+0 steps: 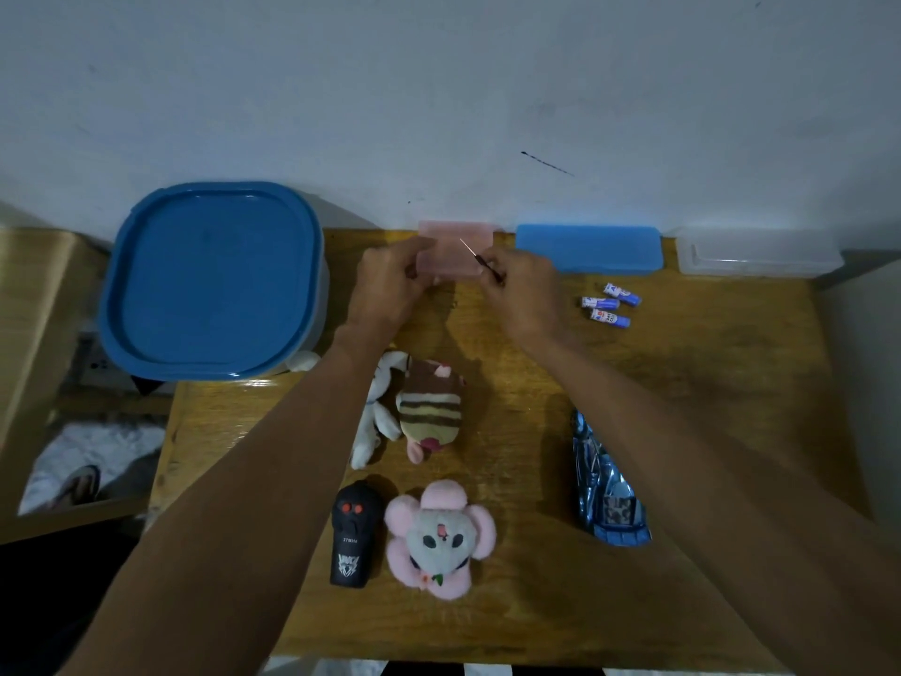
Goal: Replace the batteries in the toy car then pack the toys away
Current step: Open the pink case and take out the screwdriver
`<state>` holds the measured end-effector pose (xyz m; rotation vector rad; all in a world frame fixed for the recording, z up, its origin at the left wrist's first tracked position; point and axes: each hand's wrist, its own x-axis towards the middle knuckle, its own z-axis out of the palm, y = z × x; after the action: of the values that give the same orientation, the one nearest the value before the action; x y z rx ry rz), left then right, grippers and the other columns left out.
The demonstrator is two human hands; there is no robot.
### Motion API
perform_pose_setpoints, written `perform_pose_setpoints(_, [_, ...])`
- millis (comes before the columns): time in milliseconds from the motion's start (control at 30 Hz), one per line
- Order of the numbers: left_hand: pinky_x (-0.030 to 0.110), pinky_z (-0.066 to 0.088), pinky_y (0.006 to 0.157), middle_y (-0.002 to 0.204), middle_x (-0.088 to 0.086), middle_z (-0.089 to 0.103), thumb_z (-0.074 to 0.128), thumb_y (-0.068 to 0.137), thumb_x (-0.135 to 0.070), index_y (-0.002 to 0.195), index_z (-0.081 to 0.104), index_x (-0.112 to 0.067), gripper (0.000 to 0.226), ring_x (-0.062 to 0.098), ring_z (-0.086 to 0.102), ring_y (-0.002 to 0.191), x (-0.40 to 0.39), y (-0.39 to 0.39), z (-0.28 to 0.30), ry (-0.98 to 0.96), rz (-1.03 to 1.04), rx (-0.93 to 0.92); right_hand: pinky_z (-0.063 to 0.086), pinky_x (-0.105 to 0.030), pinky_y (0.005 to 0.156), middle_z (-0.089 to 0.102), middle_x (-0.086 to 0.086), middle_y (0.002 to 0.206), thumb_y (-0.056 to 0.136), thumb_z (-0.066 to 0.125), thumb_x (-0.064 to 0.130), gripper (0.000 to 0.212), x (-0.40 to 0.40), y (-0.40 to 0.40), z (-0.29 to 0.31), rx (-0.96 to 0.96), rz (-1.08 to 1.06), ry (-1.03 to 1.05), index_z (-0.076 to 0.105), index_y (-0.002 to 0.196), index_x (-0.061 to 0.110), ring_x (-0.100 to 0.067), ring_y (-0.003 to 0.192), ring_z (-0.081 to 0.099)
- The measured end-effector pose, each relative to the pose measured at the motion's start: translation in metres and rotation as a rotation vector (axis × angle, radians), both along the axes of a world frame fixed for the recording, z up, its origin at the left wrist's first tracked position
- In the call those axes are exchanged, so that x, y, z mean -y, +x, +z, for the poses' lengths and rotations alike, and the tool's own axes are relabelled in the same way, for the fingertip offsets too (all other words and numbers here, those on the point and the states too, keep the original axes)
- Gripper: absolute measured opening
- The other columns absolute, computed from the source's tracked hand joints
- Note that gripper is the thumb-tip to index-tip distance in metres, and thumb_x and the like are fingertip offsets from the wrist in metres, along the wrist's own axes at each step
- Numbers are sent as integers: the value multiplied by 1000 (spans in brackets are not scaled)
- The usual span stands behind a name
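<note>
Dim, bluish, soft picture with wide-angle bending and dark lower corners.

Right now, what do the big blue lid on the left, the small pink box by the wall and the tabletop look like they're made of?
Big blue lid: probably moulded plastic, smooth, with a raised rim and soft sheen.
Small pink box: looks like translucent frosted plastic; light passes through it.
Tabletop: wood or wood veneer, varnished; grain lines and glossy reflections show.

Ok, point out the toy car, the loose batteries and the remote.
toy car (609, 485), head view, middle of its blue body.
batteries (600, 303), head view, the middle one of three.
remote (353, 541), head view, its black casing.
</note>
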<state>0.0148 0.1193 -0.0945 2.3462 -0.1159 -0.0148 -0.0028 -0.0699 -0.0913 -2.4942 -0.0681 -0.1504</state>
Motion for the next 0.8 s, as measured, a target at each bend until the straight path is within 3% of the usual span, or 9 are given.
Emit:
perform_pose_setpoints(133, [44, 61, 87, 107, 12, 75, 76, 87, -9, 126, 69, -12, 40, 25, 71, 96, 3, -3, 7, 71, -19, 3, 59, -41, 72, 73, -3, 97, 96, 63, 23, 20, -3, -2, -2, -15, -43, -11, 72, 113, 18, -21, 86, 68])
perform_pose_setpoints(267, [39, 59, 89, 114, 14, 72, 73, 92, -15, 132, 63, -17, 41, 30, 68, 105, 10, 0, 16, 235, -19, -71, 59, -35, 73, 74, -4, 96, 97, 62, 20, 19, -3, -1, 10, -78, -43, -23, 73, 112, 21, -22, 86, 68])
perform_pose_setpoints(367, [40, 54, 93, 122, 15, 68, 69, 94, -17, 135, 58, -15, 43, 33, 64, 113, 19, -2, 33, 309, -22, -116, 59, -38, 76, 75, -4, 96, 94, 63, 21, 19, 0, -3, 26, -90, -93, -16, 74, 110, 24, -24, 88, 69])
perform_pose_setpoints(500, [39, 53, 94, 130, 12, 66, 68, 92, -23, 133, 60, -14, 42, 31, 63, 116, 35, -16, 58, 310, -21, -51, 55, -32, 73, 75, -5, 91, 92, 68, 24, 13, 12, -17, 54, -91, -181, 63, 75, 102, 21, -24, 86, 68])
perform_pose_setpoints(667, [39, 54, 95, 120, 8, 70, 72, 87, -30, 123, 68, -15, 39, 27, 62, 113, 79, -48, 77, 218, -115, -3, 49, -28, 61, 74, -4, 83, 92, 68, 25, 7, 39, -44, 88, -72, -275, 121, 73, 92, 20, -21, 78, 68])
perform_pose_setpoints(800, [39, 55, 85, 114, 11, 72, 71, 86, -29, 120, 70, -13, 37, 30, 65, 104, 124, -89, 76, 220, -236, 14, 42, -24, 53, 73, 1, 85, 92, 69, 26, 7, 64, -76, 106, -57, -352, 167, 69, 88, 21, -16, 75, 65])
